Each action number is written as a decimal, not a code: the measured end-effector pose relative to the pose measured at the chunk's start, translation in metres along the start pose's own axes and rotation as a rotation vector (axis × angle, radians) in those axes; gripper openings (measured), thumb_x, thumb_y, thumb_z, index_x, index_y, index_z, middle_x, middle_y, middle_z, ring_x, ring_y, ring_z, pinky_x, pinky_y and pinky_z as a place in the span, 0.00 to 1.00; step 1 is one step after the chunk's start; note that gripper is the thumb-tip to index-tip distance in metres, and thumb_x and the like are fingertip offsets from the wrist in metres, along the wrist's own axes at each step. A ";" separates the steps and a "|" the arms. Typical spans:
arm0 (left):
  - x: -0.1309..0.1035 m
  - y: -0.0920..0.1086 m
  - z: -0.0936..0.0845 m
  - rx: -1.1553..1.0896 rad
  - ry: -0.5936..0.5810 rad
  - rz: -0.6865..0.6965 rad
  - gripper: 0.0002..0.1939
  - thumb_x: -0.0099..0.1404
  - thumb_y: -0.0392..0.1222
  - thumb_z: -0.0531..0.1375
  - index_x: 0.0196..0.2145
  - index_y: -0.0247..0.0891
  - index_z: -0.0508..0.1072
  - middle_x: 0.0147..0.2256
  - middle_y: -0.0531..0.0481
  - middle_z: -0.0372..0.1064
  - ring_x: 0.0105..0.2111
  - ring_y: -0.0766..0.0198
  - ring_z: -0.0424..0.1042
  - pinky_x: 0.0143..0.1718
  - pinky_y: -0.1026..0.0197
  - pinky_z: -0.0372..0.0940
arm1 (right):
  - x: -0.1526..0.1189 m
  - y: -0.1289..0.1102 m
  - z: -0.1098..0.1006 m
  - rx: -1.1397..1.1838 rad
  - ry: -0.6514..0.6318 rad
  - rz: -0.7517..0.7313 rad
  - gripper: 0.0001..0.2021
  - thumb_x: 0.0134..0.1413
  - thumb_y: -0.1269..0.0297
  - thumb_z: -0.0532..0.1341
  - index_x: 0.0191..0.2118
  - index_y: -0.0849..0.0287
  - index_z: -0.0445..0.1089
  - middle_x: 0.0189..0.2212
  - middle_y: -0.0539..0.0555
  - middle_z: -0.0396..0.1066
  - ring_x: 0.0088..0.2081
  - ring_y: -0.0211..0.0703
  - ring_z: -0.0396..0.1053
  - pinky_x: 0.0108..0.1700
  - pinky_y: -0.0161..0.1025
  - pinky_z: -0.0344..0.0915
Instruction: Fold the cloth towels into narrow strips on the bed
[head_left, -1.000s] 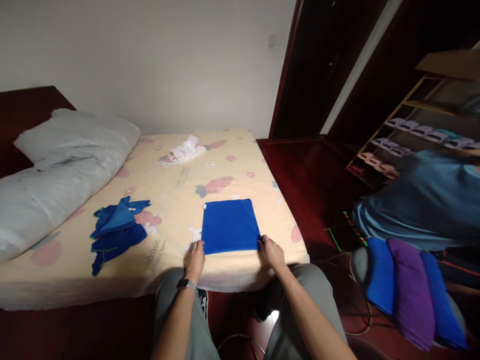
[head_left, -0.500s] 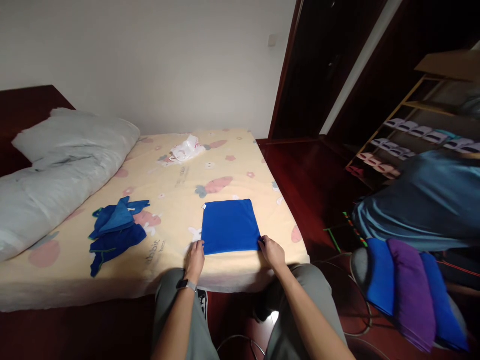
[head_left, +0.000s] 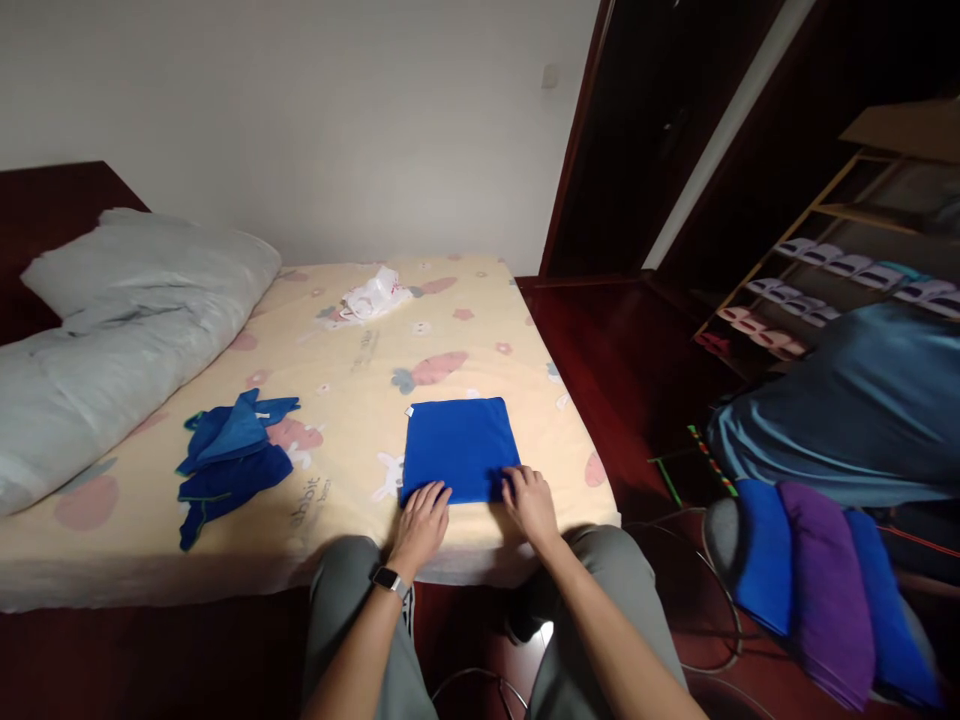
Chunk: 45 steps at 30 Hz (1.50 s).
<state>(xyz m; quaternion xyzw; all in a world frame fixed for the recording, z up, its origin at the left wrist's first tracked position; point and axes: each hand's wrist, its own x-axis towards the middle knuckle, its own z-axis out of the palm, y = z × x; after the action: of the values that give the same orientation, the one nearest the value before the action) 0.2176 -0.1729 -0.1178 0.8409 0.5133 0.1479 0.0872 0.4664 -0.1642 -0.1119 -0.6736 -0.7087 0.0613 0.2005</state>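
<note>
A blue cloth [head_left: 459, 448] lies flat as a rough square near the front edge of the bed, a small white tag at its far left corner. My left hand [head_left: 424, 520], below a wristwatch, rests with its fingers spread on the cloth's near left edge. At the near right corner, my right hand [head_left: 531, 505] touches the cloth with its fingers apart and bent. Neither hand grips the cloth. Farther left on the bed lies a crumpled bundle of blue cloths [head_left: 236, 455].
The patterned bedsheet [head_left: 360, 400] carries a white plastic bag [head_left: 375, 294] at the back and a grey quilt [head_left: 150, 330] at the left. Folded blue and purple cloths [head_left: 825, 590] sit at the right, near a slipper rack [head_left: 847, 265].
Both hands have let go of the cloth's near corners and moved inward onto its near edge, fingers now spread. The cloth has stayed almost where it was.
</note>
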 end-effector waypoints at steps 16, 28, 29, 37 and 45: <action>-0.009 -0.015 0.023 0.015 -0.081 0.059 0.31 0.73 0.53 0.48 0.70 0.51 0.45 0.69 0.51 0.47 0.69 0.54 0.46 0.69 0.43 0.41 | -0.024 -0.027 0.063 0.032 -0.124 -0.417 0.29 0.69 0.54 0.47 0.70 0.62 0.48 0.69 0.59 0.49 0.70 0.50 0.45 0.69 0.53 0.46; -0.023 -0.055 0.025 0.015 -0.082 -0.116 0.32 0.73 0.57 0.45 0.70 0.46 0.46 0.70 0.46 0.44 0.70 0.55 0.42 0.69 0.44 0.41 | -0.029 0.024 0.051 -0.036 -0.108 -0.295 0.30 0.70 0.53 0.45 0.70 0.63 0.48 0.69 0.60 0.47 0.70 0.50 0.45 0.69 0.52 0.48; -0.024 -0.057 0.025 0.017 -0.081 -0.114 0.32 0.73 0.57 0.45 0.70 0.46 0.46 0.70 0.45 0.44 0.70 0.56 0.42 0.68 0.45 0.41 | -0.029 0.028 0.050 -0.035 -0.102 -0.274 0.30 0.70 0.53 0.45 0.70 0.64 0.49 0.69 0.61 0.47 0.70 0.50 0.46 0.69 0.52 0.48; -0.021 -0.057 0.027 0.073 -0.163 -0.141 0.34 0.73 0.60 0.40 0.71 0.44 0.42 0.71 0.46 0.37 0.71 0.55 0.38 0.69 0.45 0.39 | -0.030 0.041 0.058 -0.066 -0.090 -0.230 0.32 0.69 0.51 0.43 0.69 0.70 0.49 0.69 0.65 0.46 0.70 0.53 0.45 0.68 0.52 0.48; -0.008 -0.047 0.011 0.137 -0.418 -0.240 0.37 0.72 0.62 0.35 0.71 0.40 0.36 0.72 0.49 0.26 0.71 0.56 0.31 0.69 0.46 0.34 | -0.023 0.039 0.061 -0.130 -0.204 -0.201 0.36 0.69 0.49 0.41 0.69 0.76 0.47 0.69 0.67 0.43 0.70 0.56 0.43 0.69 0.52 0.47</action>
<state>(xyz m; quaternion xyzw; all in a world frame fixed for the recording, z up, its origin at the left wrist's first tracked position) 0.1783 -0.1582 -0.1433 0.7902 0.5891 -0.0757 0.1511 0.4805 -0.1725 -0.1860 -0.6011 -0.7918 0.0629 0.0884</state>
